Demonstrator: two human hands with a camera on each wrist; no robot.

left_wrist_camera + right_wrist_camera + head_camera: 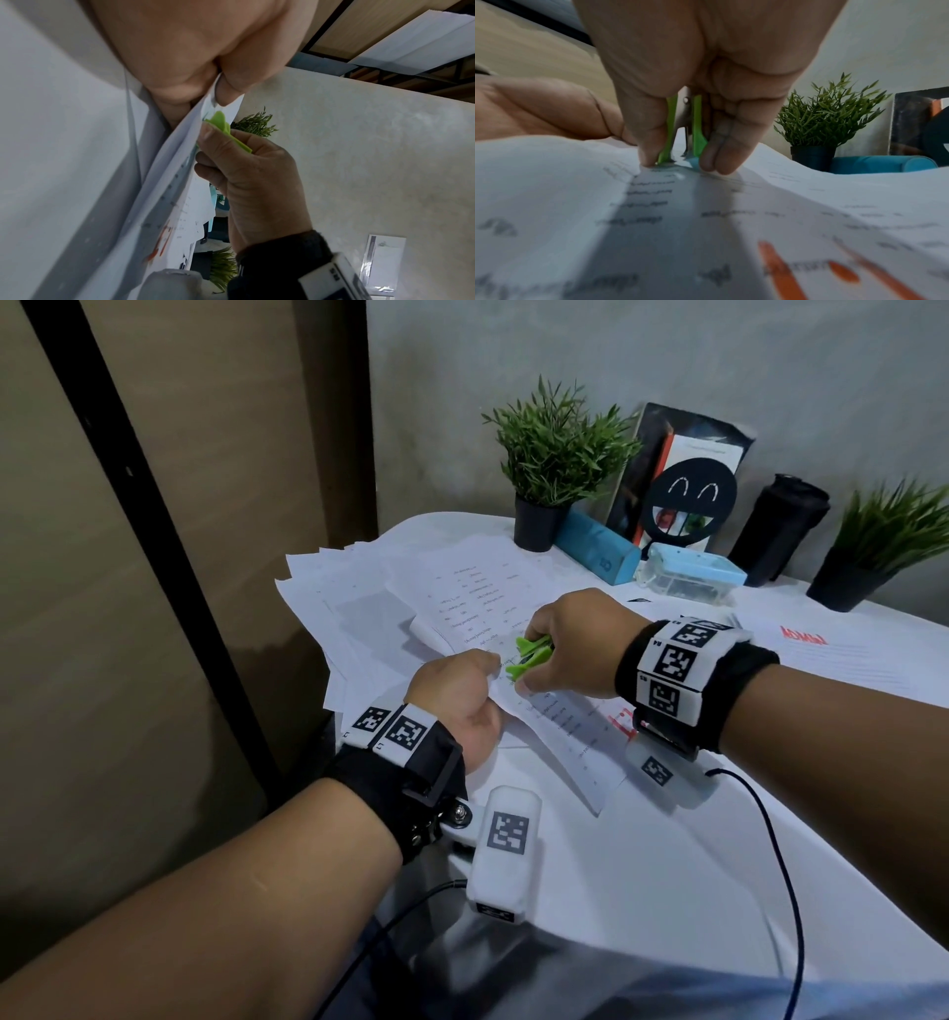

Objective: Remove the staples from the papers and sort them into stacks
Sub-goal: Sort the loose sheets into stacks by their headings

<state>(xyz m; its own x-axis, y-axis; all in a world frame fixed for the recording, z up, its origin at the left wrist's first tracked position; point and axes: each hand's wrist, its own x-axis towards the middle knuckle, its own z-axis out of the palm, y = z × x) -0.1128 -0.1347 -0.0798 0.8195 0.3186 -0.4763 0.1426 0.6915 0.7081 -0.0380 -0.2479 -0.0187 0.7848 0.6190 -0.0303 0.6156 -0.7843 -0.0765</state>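
A printed sheaf of papers (560, 726) with rows of text and red marks lies at the table's left front. My left hand (457, 695) pinches its corner between thumb and fingers (226, 89). My right hand (554, 644) grips a green staple remover (526, 657), thumb on one wing and two fingers on the other, with its metal claws pressed down on the paper (680, 182) at that corner. The staple remover (682, 130) stands upright on the page beside my left hand (552, 109). The staple itself is hidden. Loose white sheets (359, 608) lie spread behind.
The white table (642, 865) carries two potted plants (552, 464) (883, 541), a blue case (595, 552), a clear box with a blue lid (690, 575), a black bottle (780, 526) and a propped booklet with a black smiley stand (696, 495). More red-lettered papers (832, 654) lie at right.
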